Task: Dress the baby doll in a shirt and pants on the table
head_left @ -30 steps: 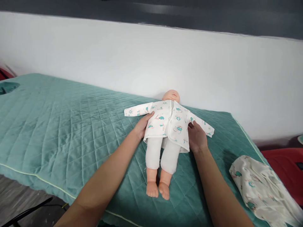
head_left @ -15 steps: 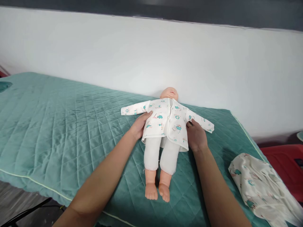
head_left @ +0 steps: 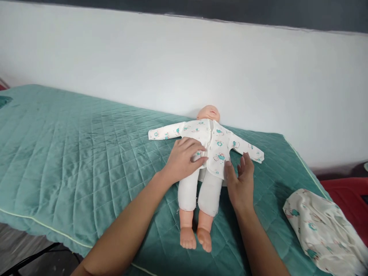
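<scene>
A baby doll (head_left: pixel 209 112) lies on its back, its head near the wall and its bare feet towards me. It wears a white baby jacket (head_left: pixel 219 147) with a green and pink print, sleeves spread to both sides, and its legs are white cloth. Over the jacket's left front is my left hand (head_left: pixel 184 159), fingers curved and thumb apart from them near the front opening. My right hand (head_left: pixel 240 182) is beside the jacket's lower right edge, thumb close to the hem and fingers spread. Part of the jacket's left side is hidden under my left hand.
The doll rests on a green quilted cover (head_left: pixel 94 153) with pale piping. At the right edge lies a bunched white printed garment (head_left: pixel 319 226). Beyond it stands something red (head_left: pixel 345 195). A white wall (head_left: pixel 172 65) runs along the back.
My left hand has moved right from the jacket's side onto its front. My right hand has come off the jacket's side and turned, fingers spreading. The view has shifted slightly.
</scene>
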Tool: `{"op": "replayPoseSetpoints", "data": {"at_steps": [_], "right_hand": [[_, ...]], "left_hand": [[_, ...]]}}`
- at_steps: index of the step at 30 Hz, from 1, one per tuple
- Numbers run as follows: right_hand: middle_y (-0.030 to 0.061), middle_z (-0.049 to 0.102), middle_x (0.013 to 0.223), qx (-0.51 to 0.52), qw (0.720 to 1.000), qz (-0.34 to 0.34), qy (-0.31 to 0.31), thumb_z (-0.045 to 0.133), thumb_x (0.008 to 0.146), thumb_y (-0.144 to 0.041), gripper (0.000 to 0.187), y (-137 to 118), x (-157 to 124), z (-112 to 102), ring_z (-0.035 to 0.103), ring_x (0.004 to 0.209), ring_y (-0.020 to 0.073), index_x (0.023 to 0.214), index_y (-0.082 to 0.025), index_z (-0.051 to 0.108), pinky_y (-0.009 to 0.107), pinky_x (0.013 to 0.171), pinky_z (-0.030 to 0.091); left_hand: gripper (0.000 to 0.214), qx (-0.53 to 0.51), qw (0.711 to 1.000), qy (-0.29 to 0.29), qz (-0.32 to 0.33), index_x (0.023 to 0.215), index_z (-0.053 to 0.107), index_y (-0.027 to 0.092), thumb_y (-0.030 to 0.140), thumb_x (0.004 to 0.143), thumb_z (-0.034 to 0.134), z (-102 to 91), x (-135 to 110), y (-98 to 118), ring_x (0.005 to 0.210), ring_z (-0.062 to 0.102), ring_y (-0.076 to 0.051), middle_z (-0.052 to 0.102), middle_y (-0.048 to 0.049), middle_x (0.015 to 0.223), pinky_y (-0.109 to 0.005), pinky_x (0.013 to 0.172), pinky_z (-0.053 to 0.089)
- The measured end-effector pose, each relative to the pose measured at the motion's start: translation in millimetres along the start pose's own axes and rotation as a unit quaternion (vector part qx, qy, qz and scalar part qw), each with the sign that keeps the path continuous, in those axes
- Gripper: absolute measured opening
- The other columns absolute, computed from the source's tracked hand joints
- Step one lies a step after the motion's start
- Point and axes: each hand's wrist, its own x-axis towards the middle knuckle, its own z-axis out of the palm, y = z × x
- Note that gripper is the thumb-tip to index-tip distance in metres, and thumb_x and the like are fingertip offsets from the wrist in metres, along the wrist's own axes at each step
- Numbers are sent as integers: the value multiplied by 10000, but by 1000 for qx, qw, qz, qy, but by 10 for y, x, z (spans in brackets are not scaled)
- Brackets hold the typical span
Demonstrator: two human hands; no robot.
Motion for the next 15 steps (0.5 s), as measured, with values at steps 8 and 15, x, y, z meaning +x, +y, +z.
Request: {"op": "replayPoseSetpoints", "data": {"at_steps": [8,15], "right_hand": [[103,525,1473,-165,939,-276,-124,749,854,-345,511,-219,-101,39,475,1356,321,1336,-307,580,564,1122,400],[47,632,959,-122,968,-203,-80,643,918,-303,91,-223,-96,9,594,848,196,974,-253,695,355,762,494]], "left_hand": [[450,90,986,-134,30,1210,554,230,288,798,723,-113,-70,72,1253,478,-295,570,-96,1352,-454,1011,380],[185,128,989,-58,32,1081,588,205,161,907,547,-17,-70,99,1137,545,-263,650,-88,1186,-422,931,406]]}}
